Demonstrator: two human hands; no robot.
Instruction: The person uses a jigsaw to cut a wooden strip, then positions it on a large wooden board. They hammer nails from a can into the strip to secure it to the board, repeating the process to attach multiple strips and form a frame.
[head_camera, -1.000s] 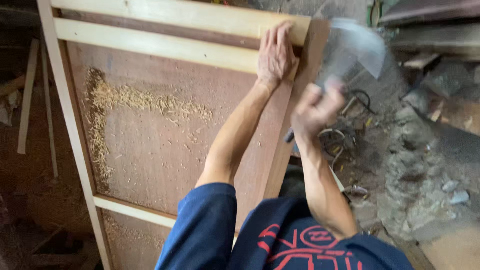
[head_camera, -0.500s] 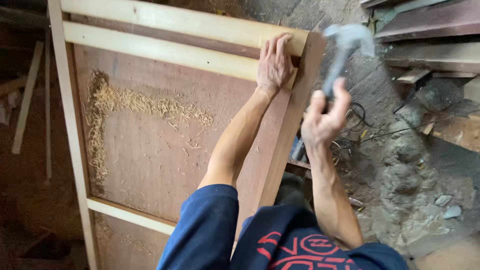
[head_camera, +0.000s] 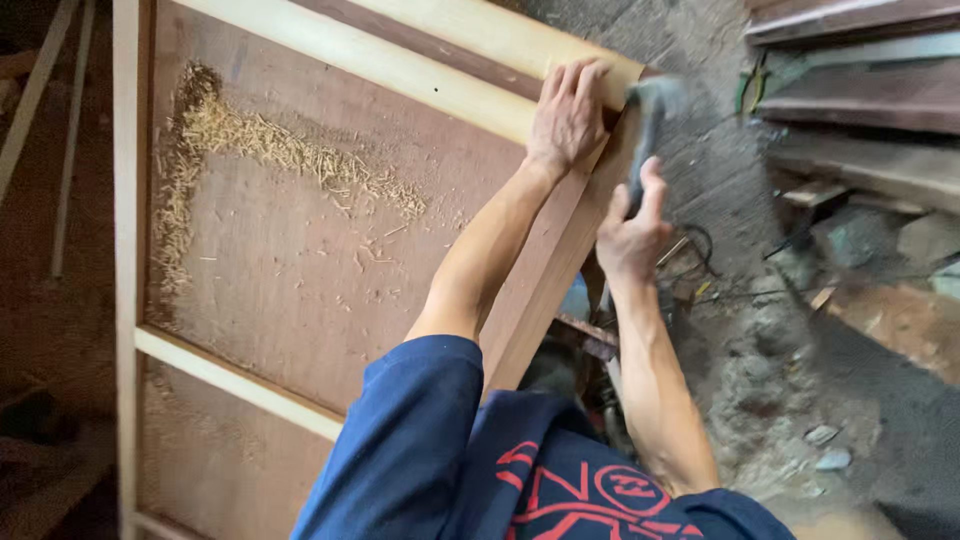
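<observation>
— Left hand (head_camera: 567, 115)?
— Flat on the frame (head_camera: 400, 70) corner, fingers spread and pressing, gripping nothing.
— Right hand (head_camera: 630, 235)?
— Just right of that corner, fingers closed round a hammer (head_camera: 648, 130); handle pointing up, blurred head level with the frame edge, right beside the left hand.
— Any containers?
— None; only sawdust (head_camera: 260, 150) on the panel (head_camera: 290, 270) inside the frame.

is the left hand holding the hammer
No, the left hand lies flat on the pale wooden rail at the frame's corner, while the right hand grips the hammer.
</observation>
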